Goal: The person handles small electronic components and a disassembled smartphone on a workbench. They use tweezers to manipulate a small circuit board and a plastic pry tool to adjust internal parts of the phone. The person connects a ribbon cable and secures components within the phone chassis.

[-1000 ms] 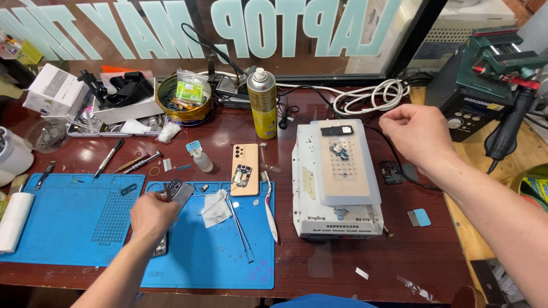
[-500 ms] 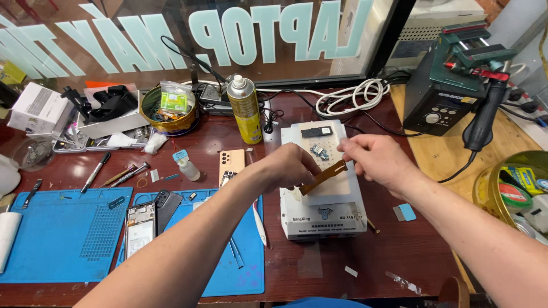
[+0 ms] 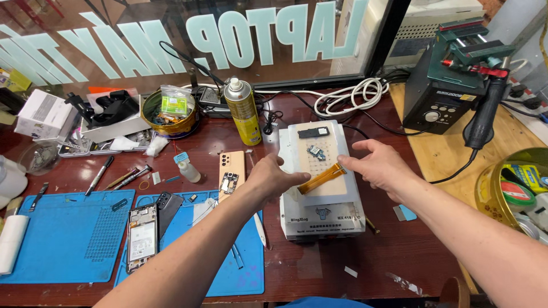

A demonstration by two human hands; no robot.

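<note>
A white heating-plate machine stands at the middle of the table. An orange flex cable lies slanted on its top plate, beside two small dark parts. My left hand reaches over the plate's left edge, its fingertips at the cable's lower end. My right hand hovers at the plate's right edge with fingers spread, thumb close to the cable's upper end. Neither hand grips the cable.
An opened phone and tweezers lie on the blue mat. A peach back cover, spray can, tin bowl and small bottle stand behind it. A hot-air station stands at the right, near a round tin.
My left hand left the blue mat and came to the machine. My right hand laid the orange cable on the plate and opened.
</note>
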